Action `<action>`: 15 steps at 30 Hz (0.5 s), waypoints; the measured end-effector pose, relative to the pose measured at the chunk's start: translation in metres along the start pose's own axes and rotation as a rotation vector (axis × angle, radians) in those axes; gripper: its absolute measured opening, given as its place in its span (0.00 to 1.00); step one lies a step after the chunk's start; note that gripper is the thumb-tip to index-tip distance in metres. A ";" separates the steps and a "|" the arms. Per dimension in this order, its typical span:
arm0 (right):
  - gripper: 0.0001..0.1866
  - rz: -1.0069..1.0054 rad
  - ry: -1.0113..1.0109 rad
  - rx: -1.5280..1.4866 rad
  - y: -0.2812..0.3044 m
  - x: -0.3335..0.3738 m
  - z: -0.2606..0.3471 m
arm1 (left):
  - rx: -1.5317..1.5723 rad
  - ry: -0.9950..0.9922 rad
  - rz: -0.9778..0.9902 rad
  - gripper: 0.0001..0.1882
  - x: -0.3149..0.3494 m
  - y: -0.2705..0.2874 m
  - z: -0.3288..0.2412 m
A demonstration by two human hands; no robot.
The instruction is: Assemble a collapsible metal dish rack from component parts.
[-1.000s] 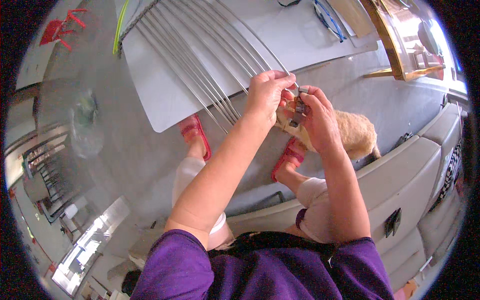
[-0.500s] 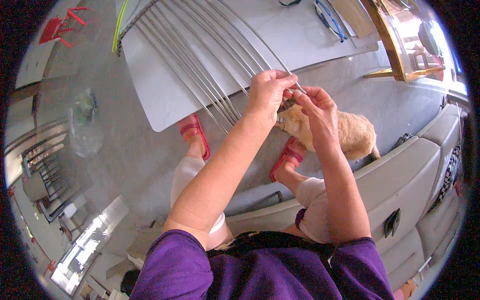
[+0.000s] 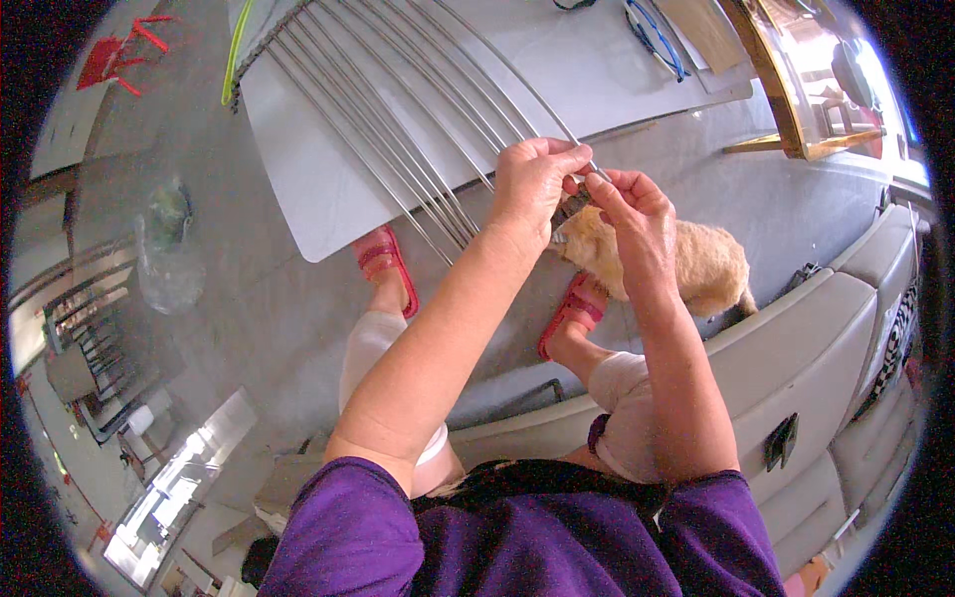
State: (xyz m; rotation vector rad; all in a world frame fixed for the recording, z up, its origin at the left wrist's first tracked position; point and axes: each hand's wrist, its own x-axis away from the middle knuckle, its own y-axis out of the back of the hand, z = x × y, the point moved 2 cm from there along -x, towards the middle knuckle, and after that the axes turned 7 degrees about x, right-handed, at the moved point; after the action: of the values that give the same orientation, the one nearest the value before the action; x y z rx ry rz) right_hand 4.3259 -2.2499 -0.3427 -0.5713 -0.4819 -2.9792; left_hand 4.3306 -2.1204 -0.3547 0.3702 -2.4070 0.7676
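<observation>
Several long, slim metal rods fan out over the white table, their far ends along a dark, chain-like strip. My left hand is closed in a pinch on the near part of the outermost rod. Against that rod's near end, my right hand is closed too, thumb and fingertips together. Between the two hands shows a small dark, ridged piece, partly hidden by the fingers. The other rods' near ends reach past the table edge beside my left forearm.
The white table lies ahead, with blue-framed glasses on it. A tan furry animal is on the floor below my right hand. A grey sofa lines the right. A clear plastic bag lies on the left floor.
My right fingers have shifted slightly at the rod's near end. The left hand and the rods stay nearly in place.
</observation>
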 end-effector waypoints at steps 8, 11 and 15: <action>0.14 -0.029 0.034 0.001 -0.003 0.001 0.002 | 0.019 -0.013 0.011 0.07 -0.001 0.001 0.004; 0.14 -0.038 0.038 0.024 -0.004 0.002 0.004 | 0.027 -0.012 0.006 0.07 0.000 0.001 0.005; 0.15 -0.027 0.001 0.020 -0.005 0.002 0.003 | 0.033 -0.003 -0.003 0.07 0.001 0.001 0.005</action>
State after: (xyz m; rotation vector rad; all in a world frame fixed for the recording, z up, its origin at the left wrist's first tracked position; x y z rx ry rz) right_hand 4.3246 -2.2447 -0.3408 -0.5660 -0.5229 -2.9965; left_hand 4.3272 -2.1226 -0.3576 0.3890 -2.3987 0.8069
